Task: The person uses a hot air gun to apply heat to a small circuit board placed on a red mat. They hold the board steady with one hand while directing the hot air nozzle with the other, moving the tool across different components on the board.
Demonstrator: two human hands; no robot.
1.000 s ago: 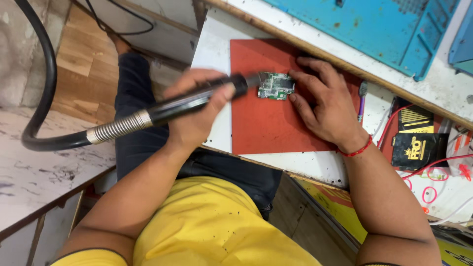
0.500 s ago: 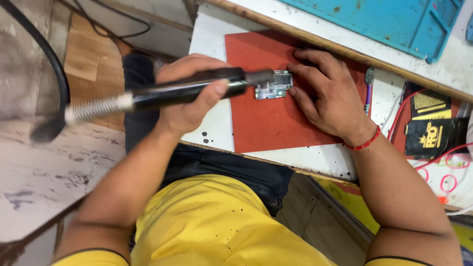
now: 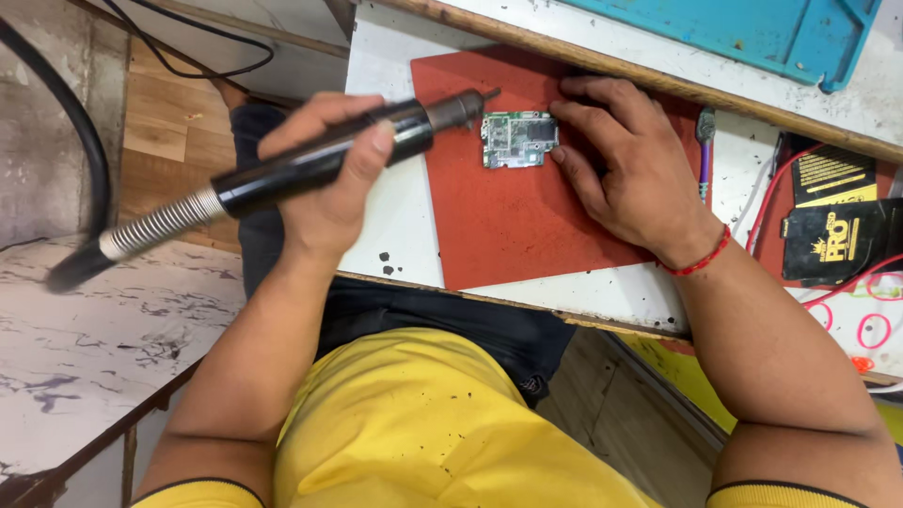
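Gripping the black handle of a hot-air wand (image 3: 320, 165) in a full fist, the left hand (image 3: 324, 193) holds the tool almost level, with its metal nozzle (image 3: 461, 108) pointing toward the upper left corner of a small green circuit board (image 3: 519, 139). The nozzle tip sits just beside the board and seems to hang a little above it; whether it touches cannot be told. The closed grip around the thick handle, thumb laid along the top, probably steadies the wand against the pull of the sprung hose (image 3: 155, 226) that trails off toward the left edge of the view.

The circuit board lies flat on a red mat (image 3: 508, 235), near the mat's far edge, and the mat lies on the white table (image 3: 395, 226) close to its near edge. That mat likely shields the table from heat and keeps the board from sliding.

The right hand (image 3: 625, 174) rests palm-down on the mat, fingers spread and loose, holding nothing. Its fingertips (image 3: 557, 155) press against the board's right edge, apparently pinning it in place from the side away from the nozzle. A red thread bracelet (image 3: 698, 261) circles that wrist. A purple-handled tool (image 3: 704, 155) lies on the table just beyond the hand, and a blue tray (image 3: 752, 33) sits at the table's far edge.
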